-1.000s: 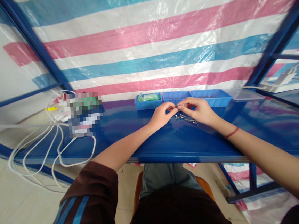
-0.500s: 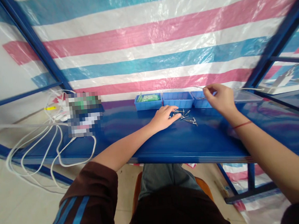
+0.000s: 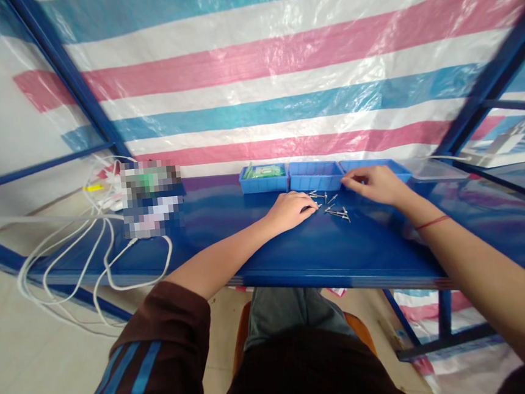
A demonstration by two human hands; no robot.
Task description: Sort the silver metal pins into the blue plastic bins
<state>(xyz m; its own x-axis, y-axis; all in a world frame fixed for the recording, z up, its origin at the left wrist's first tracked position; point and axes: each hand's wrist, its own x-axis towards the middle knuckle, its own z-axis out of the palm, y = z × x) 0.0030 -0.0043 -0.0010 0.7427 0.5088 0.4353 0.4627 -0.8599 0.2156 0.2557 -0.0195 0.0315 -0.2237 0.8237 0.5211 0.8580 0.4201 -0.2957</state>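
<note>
Several silver pop rivets lie loose in a small pile on the blue table. My left hand rests on the tabletop at the pile's left side, thumb and fingertips closed on a rivet whose end pokes out. To the right of the pile, my right hand is raised in front of the right blue bin, its thumb and forefinger pinched together. Whatever is between those fingers is too small or hidden to make out.
A blue bin with green packets and a middle blue bin stand along the back. A clear plastic sheet or lid lies at right. White cables and a blurred-out patch are at left. Striped sheeting hangs behind.
My left fingers have gone from spread to closed on a rivet. My right hand has come down and left; the thin rod that stuck out of its fingers no longer shows.
</note>
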